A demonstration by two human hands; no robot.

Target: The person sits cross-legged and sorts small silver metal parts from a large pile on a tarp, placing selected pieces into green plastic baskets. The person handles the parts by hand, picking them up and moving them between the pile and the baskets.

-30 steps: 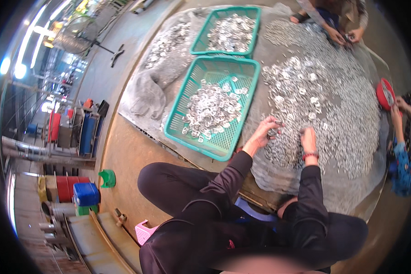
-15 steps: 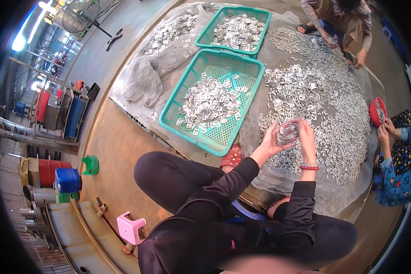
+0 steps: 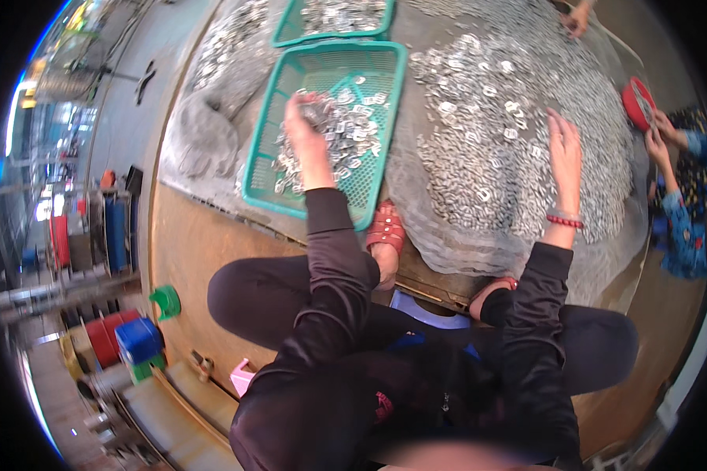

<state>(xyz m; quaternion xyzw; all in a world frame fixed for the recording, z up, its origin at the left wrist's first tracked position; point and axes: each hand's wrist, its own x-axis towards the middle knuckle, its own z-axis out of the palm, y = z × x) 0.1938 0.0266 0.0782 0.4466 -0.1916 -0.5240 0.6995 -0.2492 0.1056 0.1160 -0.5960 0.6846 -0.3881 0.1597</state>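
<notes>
My left hand (image 3: 308,141) is over the near green basket (image 3: 261,161), palm turned toward the right. Its fingers curl round a blurred handful of small metal buckles (image 3: 316,118); some finger parts are smeared. Beneath and beside it, a pile of the same flat, slotted buckles (image 3: 353,133) covers part of the basket floor. My right hand (image 3: 564,149) hovers above the right part of a wide spread of metal pieces (image 3: 479,165), its fingers stretched out and nothing in them.
A second green basket (image 3: 291,23) with buckles adjoins the first at the far side. Grey mesh sheeting (image 3: 200,141) lies at the left. At the right, a co-worker's hands (image 3: 661,133) are at a red bowl (image 3: 636,102); another person's hand (image 3: 577,20) reaches in at the far right.
My hands have separated from over the heap, where they held buckles together. The left has swung left to the basket with a handful; the right has moved away from it. The view has shifted.
</notes>
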